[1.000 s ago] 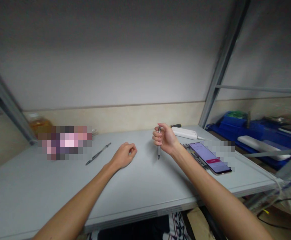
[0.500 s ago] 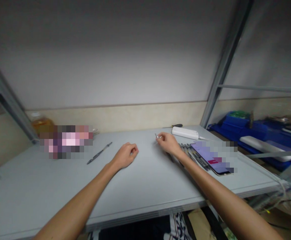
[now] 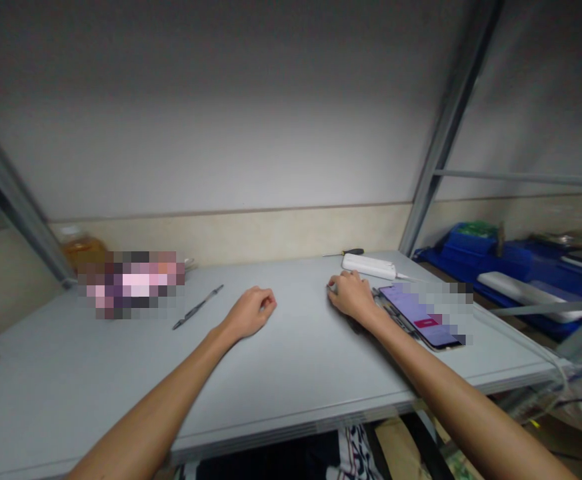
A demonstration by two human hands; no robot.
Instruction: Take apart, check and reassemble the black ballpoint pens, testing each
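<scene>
My left hand (image 3: pixel 251 311) rests on the grey table (image 3: pixel 281 360) as a loose fist with nothing visible in it. My right hand (image 3: pixel 351 295) lies low on the table, fingers curled over a grey pen-shaped tool (image 3: pixel 333 288) whose tip pokes out at the left. It sits beside a row of several thin tools (image 3: pixel 388 308) and a phone (image 3: pixel 418 317) with a lit purple screen.
Left of my left hand lies a pair of tweezers (image 3: pixel 198 307). A white device (image 3: pixel 369 267) and a black-handled screwdriver (image 3: pixel 348 252) lie at the back. A bottle (image 3: pixel 78 248) stands far left. Blue trays (image 3: pixel 501 257) fill the neighbouring bench, behind a metal post (image 3: pixel 441 140).
My right hand held the pen-shaped tool upright above the table, then lowered it and moved right, down onto the table beside the row of tools. My left hand stayed put.
</scene>
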